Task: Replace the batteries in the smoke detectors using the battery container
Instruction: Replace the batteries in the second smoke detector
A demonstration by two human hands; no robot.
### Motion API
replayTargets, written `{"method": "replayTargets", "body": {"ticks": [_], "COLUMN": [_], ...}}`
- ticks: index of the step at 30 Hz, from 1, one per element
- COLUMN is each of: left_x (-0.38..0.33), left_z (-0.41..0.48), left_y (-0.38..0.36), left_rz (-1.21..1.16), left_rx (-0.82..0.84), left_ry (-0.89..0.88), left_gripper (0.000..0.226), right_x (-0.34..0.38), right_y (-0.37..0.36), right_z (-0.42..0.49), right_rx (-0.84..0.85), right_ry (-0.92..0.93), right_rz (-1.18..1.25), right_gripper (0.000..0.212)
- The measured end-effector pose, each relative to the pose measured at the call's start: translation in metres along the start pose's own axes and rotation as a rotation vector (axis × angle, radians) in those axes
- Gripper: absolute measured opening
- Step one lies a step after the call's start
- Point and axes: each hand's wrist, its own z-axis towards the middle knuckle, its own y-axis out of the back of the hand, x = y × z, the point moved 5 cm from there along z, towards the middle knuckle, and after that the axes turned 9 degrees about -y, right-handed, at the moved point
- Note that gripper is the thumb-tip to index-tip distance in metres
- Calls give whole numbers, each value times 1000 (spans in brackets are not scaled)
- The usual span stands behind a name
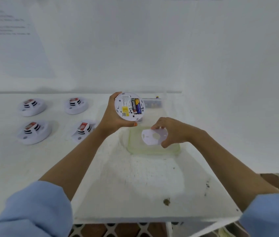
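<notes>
My left hand (114, 117) grips a round white smoke detector (126, 107) raised above the table, its back turned toward me. Two batteries (136, 106), one black and one blue and yellow, sit in its open compartment. My right hand (172, 131) pinches the detector's flat white back cover (152, 136) just to the right and lower, apart from the detector. A clear battery container (154, 102) stands behind the detector, partly hidden by it. Below my hands lies a shallow clear tray (169, 150).
Several white smoke detectors lie face up in two rows at the left of the white table, among them one at the far left (32, 106) and one near my left forearm (83, 130). A white wall (152, 48) rises behind. The table's front edge (126, 220) is close to me.
</notes>
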Motion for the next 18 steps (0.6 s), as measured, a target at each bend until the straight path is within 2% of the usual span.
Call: {"method": "replayTargets", "body": {"ticks": [5, 8, 10, 12, 15, 18], "left_x": [-8, -14, -17, -21, -22, -18], "left_z": [-18, -23, -22, -19, -12, -2], "left_y": [-8, -11, -14, -19, -22, -19], "left_rz": [-59, -88, -105, -138, -178, -186], "left_rx": [-16, -20, -9, 9, 44, 92], "left_ry": [21, 23, 21, 16, 21, 37], "left_gripper": [98, 98, 100, 101, 101, 106], "right_x": [-4, 6, 20, 33, 41, 37], "right_y": [-5, 24, 40, 45, 46, 53], "right_z": [-5, -12, -14, -7, 7, 18], "right_rx": [32, -236, -343, -312, -246, -254], "right_ry": [-19, 86, 167, 195, 188, 169], "right_rz": [56, 298, 460, 509, 437, 480], "right_gripper": [58, 41, 39, 45, 56, 58]}}
